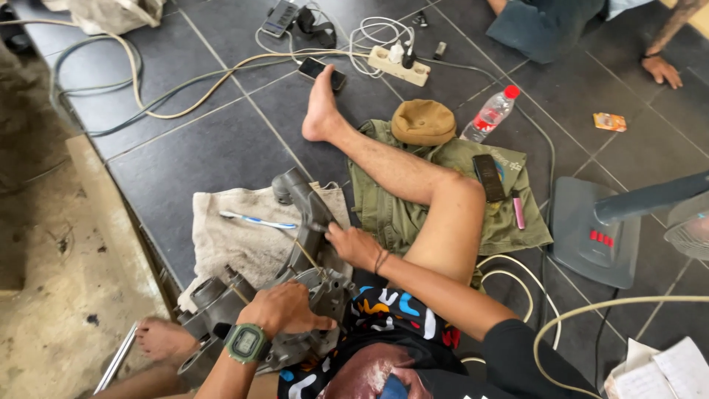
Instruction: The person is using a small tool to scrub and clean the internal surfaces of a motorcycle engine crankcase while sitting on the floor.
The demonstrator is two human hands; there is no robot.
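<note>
I sit on a dark tiled floor with a grey metal engine casing (310, 214) between my legs, resting on a dirty beige towel (236, 236). My left hand (288, 309), with a green digital watch on the wrist, grips the lower part of the casing. My right hand (353, 245) holds a thin rod-like tool (310, 257) against the casing's upper arm. A toothbrush (258, 220) with a white and blue handle lies on the towel just left of the casing.
An olive garment (509, 222) lies under my right leg with a tan cap (423, 122), a dark phone (488, 177) and a pink pen on it. A water bottle (491, 113), power strip (399, 64), cables, a fan base (591, 236) and another person's hand (662, 71) lie beyond.
</note>
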